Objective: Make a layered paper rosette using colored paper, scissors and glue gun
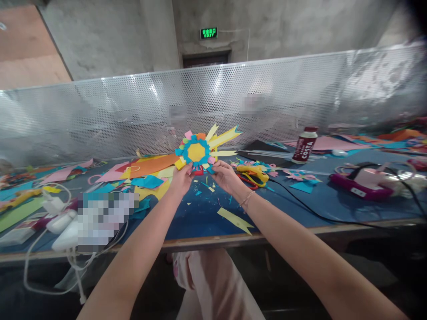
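Observation:
A paper rosette (pixel 197 152) is held up above the table by both hands. It has a yellow centre, a blue pleated ring, an outer edge of small coloured paper loops, and yellow ribbon tails pointing to the upper right. My left hand (pixel 182 178) pinches its lower left edge. At the lower right edge, my right hand (pixel 225 175) grips it between thumb and fingers. Beneath it, small paper scraps lie on the blue tabletop (pixel 196 218). A pale yellow notched paper strip (pixel 235 220) rests nearer the front edge.
Yellow-handled scissors (pixel 255 174) lie right of my right hand, near a black cable (pixel 307 211). A Costa bottle (pixel 304 146) stands behind. Purple power strip (pixel 362 187) is at right. Coloured paper (pixel 160 165) and white chargers (pixel 63 222) are at left. A perforated metal screen (pixel 133 111) borders the back.

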`<control>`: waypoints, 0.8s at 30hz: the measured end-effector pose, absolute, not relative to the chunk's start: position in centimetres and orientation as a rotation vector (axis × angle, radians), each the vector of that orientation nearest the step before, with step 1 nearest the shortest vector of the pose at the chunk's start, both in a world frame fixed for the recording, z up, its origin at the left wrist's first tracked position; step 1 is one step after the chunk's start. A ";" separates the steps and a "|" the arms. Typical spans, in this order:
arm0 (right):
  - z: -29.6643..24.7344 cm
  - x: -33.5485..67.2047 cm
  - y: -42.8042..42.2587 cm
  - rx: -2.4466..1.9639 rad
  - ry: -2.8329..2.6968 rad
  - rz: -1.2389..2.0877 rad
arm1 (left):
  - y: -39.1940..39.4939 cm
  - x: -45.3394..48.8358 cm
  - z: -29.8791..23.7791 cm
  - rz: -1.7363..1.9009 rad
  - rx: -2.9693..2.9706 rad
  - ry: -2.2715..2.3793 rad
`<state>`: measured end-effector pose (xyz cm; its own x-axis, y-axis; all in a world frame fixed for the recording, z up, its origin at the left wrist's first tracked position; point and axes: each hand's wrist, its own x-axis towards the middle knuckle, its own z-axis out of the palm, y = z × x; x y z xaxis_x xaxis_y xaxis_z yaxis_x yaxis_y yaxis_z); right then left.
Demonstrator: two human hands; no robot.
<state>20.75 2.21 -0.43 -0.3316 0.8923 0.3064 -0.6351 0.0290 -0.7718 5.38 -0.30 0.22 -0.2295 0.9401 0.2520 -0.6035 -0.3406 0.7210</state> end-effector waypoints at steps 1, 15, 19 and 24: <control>-0.4 20.8 2.2 -0.342 -1.056 1.605 | -0.3 5.4 0.3 1.785 0.805 0.591; -0.5 20.8 2.4 -0.359 -1.008 1.590 | -0.3 5.2 0.2 1.731 0.791 0.565; -0.4 20.8 2.3 -0.342 -0.997 1.596 | -0.3 5.3 0.1 1.757 0.803 0.556; -0.3 20.7 2.1 -0.321 -1.029 1.556 | -0.3 5.4 0.2 1.762 0.803 0.548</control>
<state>20.65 2.13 -0.25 -0.2789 0.9011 0.3321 -0.6582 0.0725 -0.7494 5.36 -0.33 0.15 -0.2001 0.9466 0.2527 -0.6364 -0.3217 0.7010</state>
